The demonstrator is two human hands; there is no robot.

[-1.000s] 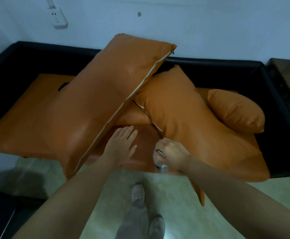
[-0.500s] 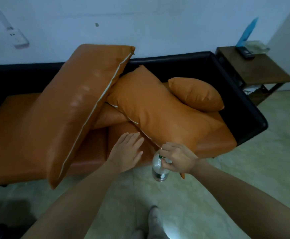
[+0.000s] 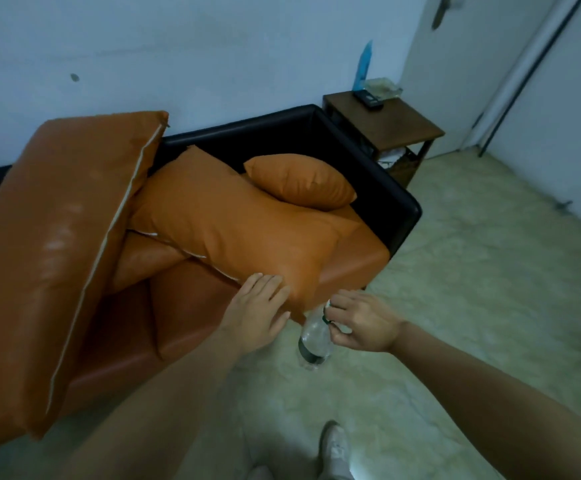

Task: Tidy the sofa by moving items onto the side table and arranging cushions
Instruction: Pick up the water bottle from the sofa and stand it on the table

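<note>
A black sofa (image 3: 379,168) with an orange seat holds several orange cushions. A long leather cushion (image 3: 60,244) leans across the left side. A big pillow (image 3: 233,223) lies in the middle, a small pillow (image 3: 299,181) on its far end. My left hand (image 3: 256,315) lies flat, fingers straight, on the seat edge by the big pillow's near corner. My right hand (image 3: 361,322) pinches the neck of a clear plastic bottle (image 3: 313,337), which hangs over the floor in front of the sofa. The wooden side table (image 3: 396,123) stands past the sofa's right arm.
On the side table lie a black remote (image 3: 368,99), a clear glass dish (image 3: 382,87) and a blue sheet (image 3: 363,65) leaning on the wall. A white door (image 3: 490,64) stands at the right. Pale floor (image 3: 490,271) stretches right of the sofa. My shoe (image 3: 334,452) is below.
The view has swung right, bringing the side table and door into sight. My right hand has carried the bottle off the seat edge and over the floor. My left hand stays on the seat.
</note>
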